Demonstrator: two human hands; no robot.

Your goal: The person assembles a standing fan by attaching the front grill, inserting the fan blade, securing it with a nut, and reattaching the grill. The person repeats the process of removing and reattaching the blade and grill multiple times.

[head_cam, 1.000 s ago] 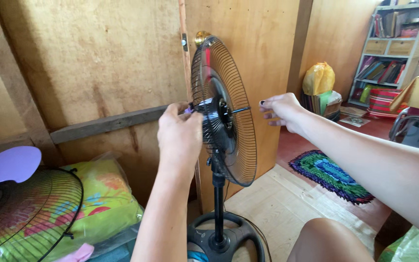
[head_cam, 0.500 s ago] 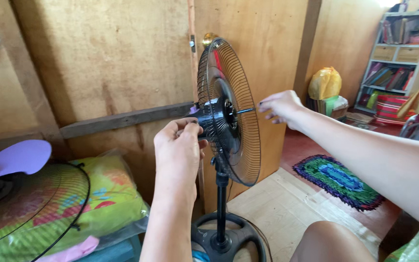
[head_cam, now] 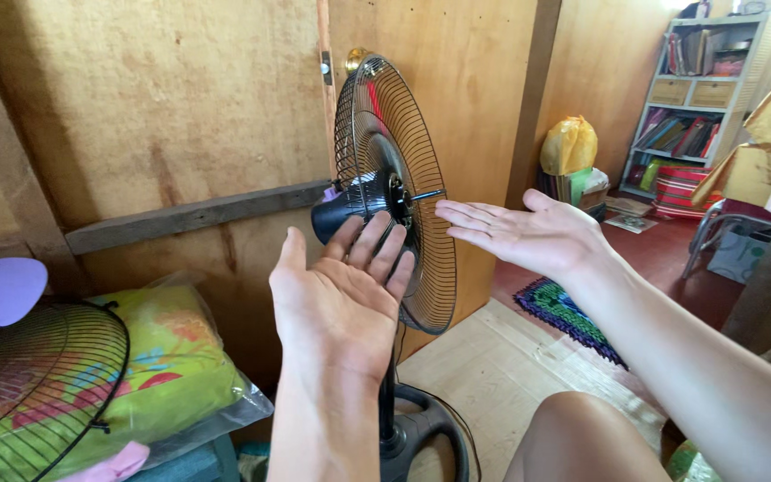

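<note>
My left hand (head_cam: pixel 336 299) is spread flat, palm up, fingers (head_cam: pixel 377 250) holding nothing, just before the fan's black motor housing (head_cam: pixel 343 212). My right hand (head_cam: pixel 528 236) is equally open and empty beside the rear guard (head_cam: pixel 403 192), near the bare shaft (head_cam: pixel 426 194).

A bulging yellow plastic bag (head_cam: pixel 568 145) stands on the floor against the wooden wall at the right, on top of a stack of green and white packets (head_cam: pixel 582 186). At lower left a clear plastic bag (head_cam: pixel 185 375) wraps a yellow-green pillow printed with red and blue patches, lying partly behind a black wire fan guard. No labels, signs or screens can be made out.
</note>
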